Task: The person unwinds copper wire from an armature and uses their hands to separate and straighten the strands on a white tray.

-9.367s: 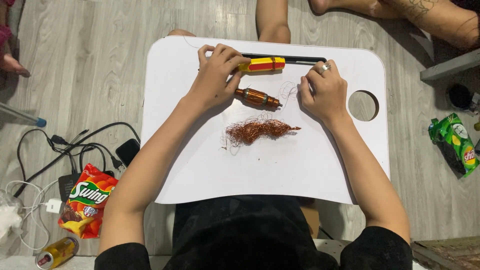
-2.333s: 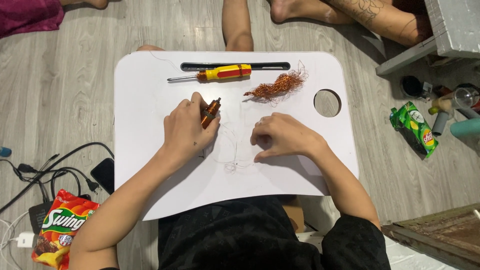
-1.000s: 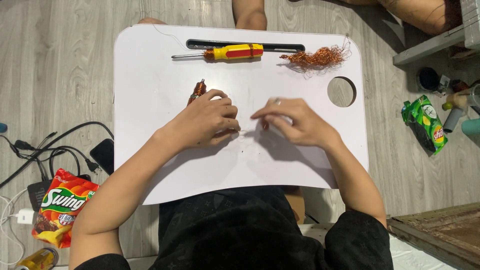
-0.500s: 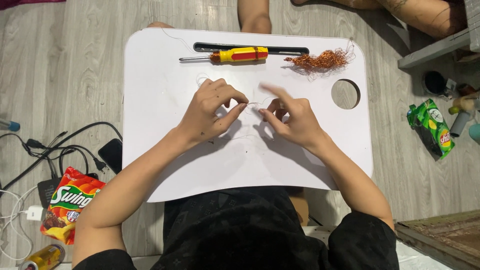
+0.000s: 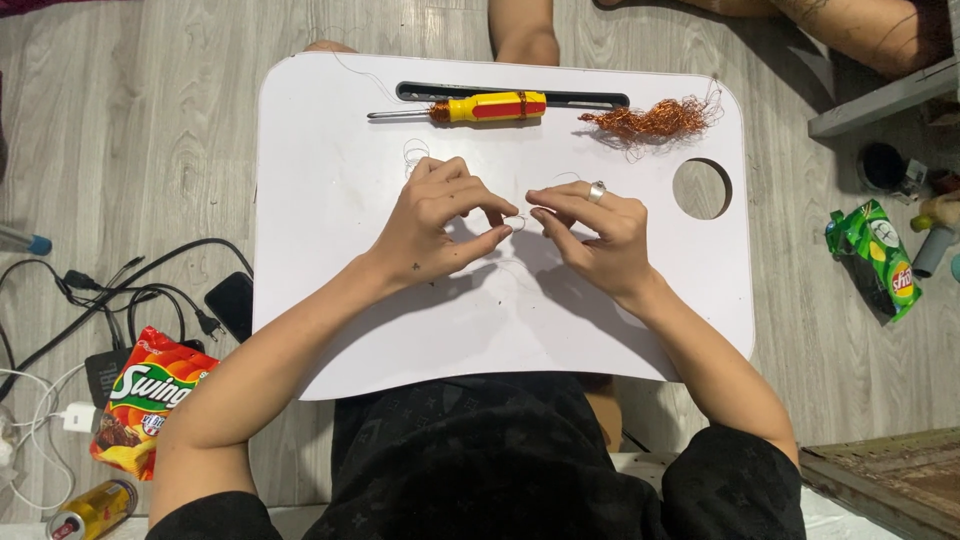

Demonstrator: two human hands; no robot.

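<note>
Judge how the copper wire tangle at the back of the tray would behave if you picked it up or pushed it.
The copper wire tangle looks like a loose, airy nest of very fine strands, so it is probably very light and floppy. Stray loops stick out, so it may snag or shed threads. On the smooth white tray it would likely slide, not roll.

Setting: a room in a home, with work done on the floor. Evidence: grey wood-look floor [image 5: 120, 120]; a white lap desk [image 5: 330, 320] serving as work surface; snack bags [image 5: 145, 400] and a drink can [image 5: 90, 510] lying about; chargers and cables [image 5: 110, 300] on the floor; another person's bare leg [image 5: 525, 30] nearby.
</note>
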